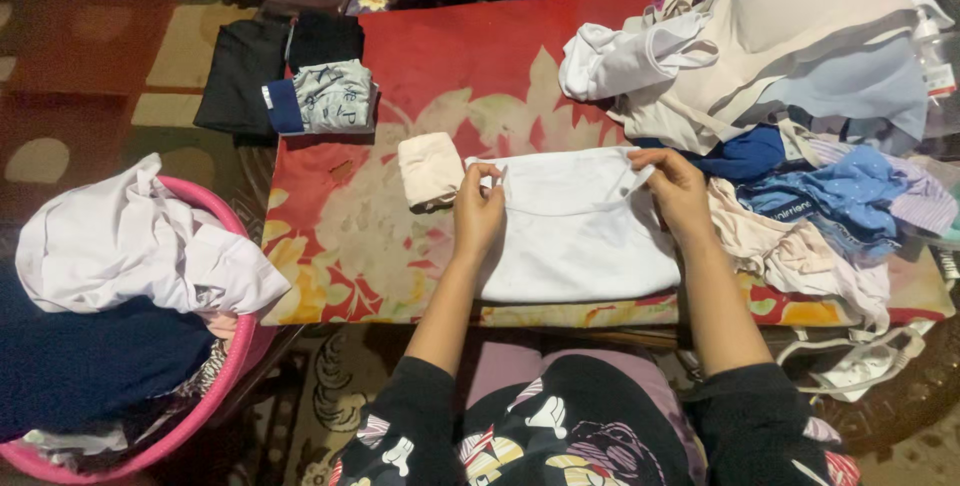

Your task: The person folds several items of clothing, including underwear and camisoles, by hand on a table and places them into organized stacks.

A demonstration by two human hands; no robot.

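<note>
Both hands, left (478, 214) and right (678, 191), pinch the top corners of a white garment (575, 236) lying flat at 12 o'clock; likely soft, light, best gripped by those 2 corners.

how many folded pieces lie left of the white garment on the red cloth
2: a small cream folded piece beside the left hand, and a grey-and-blue printed folded piece at the red floral cloth's far left corner. The unsorted pile may hide others.

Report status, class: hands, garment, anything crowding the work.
Left hand and right hand pinch the white garment at its top corners. Flat on red cloth. Clothes pile crowds right.
</note>
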